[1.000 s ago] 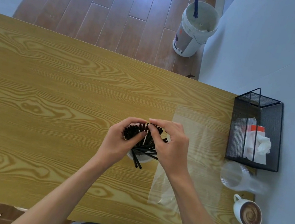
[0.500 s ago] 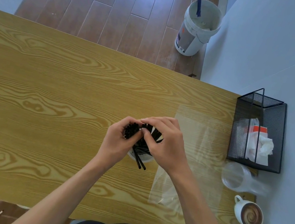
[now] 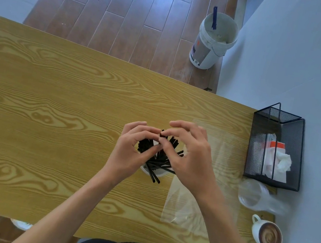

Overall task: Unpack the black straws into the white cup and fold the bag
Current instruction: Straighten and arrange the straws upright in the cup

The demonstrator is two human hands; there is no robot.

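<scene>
I see both hands meeting over the white cup at mid-table, the black straws fanned out of it right under the fingers. The left hand curls around the straw tops, and the right hand pinches one straw tip. The clear bag lies flat beneath my right wrist.

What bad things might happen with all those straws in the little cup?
The straws fan out and lean over the cup rim, so a few could slip out onto the table. Both hands, left hand and right hand, work at the straw tops, so a push might tip the cup. The bag lies under the right forearm and could get dragged.
</scene>
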